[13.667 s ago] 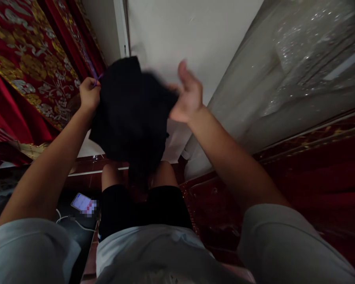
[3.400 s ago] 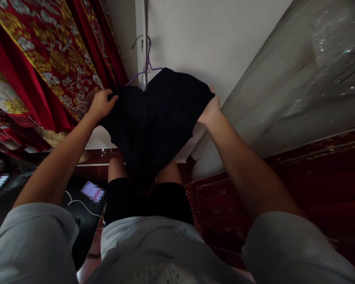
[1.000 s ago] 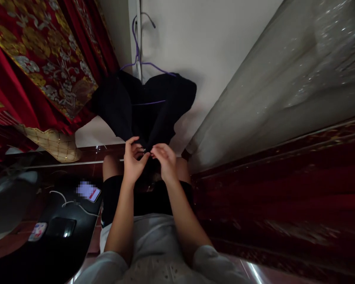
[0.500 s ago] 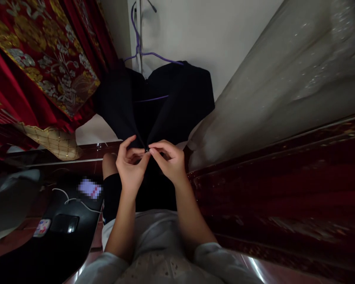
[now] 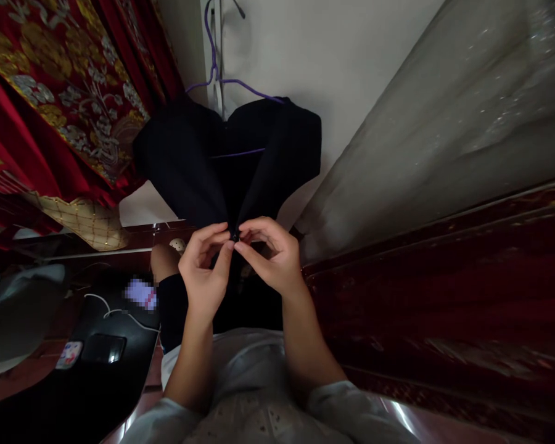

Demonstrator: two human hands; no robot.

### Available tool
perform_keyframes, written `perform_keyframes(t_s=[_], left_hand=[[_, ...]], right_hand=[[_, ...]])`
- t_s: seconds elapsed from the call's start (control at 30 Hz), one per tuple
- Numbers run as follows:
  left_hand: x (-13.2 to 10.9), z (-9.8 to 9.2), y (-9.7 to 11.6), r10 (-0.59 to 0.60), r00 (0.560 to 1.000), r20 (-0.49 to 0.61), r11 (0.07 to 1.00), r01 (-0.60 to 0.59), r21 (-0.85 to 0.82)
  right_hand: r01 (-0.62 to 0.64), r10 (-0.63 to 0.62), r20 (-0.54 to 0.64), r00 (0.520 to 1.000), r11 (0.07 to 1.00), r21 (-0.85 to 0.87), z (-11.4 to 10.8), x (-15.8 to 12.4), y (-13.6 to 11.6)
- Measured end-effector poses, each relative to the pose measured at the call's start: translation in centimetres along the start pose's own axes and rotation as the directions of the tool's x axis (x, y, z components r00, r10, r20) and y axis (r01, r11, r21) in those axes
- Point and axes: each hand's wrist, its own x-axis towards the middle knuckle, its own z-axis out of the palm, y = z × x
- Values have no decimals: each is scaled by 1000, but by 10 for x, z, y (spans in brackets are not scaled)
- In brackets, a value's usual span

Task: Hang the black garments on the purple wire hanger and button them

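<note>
A dark jacket [image 5: 291, 132] hangs on a purple hanger [image 5: 247, 87] in front of me, its two front edges spread at the top and meeting in a V at my fingertips. My left hand [image 5: 206, 259] is closed in a pinch on the left front edge of the jacket, thumb against fingers. Opposite it, my right hand [image 5: 271, 253] pinches the right front edge. Between the fingertips sits a small dark fastener [image 5: 234, 237] with a shiny spot, too small to make out fully. The lower part of the jacket is dark and partly behind my hands.
At the left hang red curtains [image 5: 74, 117] with gold and silver embroidery. A black glossy table [image 5: 115, 382] holds a phone [image 5: 104, 349], a white cable [image 5: 134, 322] and a blurred lit screen [image 5: 141, 293]. On the right stands dark red furniture [image 5: 444, 296] below a plastic-covered surface [image 5: 420, 148].
Both hands have moved slightly right, still pinching the jacket's front edges. The left fingers have curled in closer to the fastener. The jacket's shoulders have shifted left.
</note>
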Motion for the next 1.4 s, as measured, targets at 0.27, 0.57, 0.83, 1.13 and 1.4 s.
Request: perform_keyframes(t_s=[0.27, 0.57, 0.83, 1.13, 1.4], left_hand=[[4, 0, -2, -55, 998, 12, 995, 56, -79], [9, -2, -14, -114, 993, 16, 979, 115, -168], [6, -3, 0, -140, 988, 70, 978, 149, -144], [5, 4, -5, -52, 993, 109, 997, 58, -52], [12, 14, -40, -114, 966, 230, 987, 84, 135]], right_hand=[[32, -32, 54, 998, 999, 17, -6, -2, -3], [71, -71, 12, 997, 997, -23, -3, -2, 2], [196, -204, -41, 978, 971, -136, -3, 4, 1], [269, -286, -52, 957, 940, -207, 3, 14, 6], [359, -418, 48, 907, 709, -607, 4, 210, 3]])
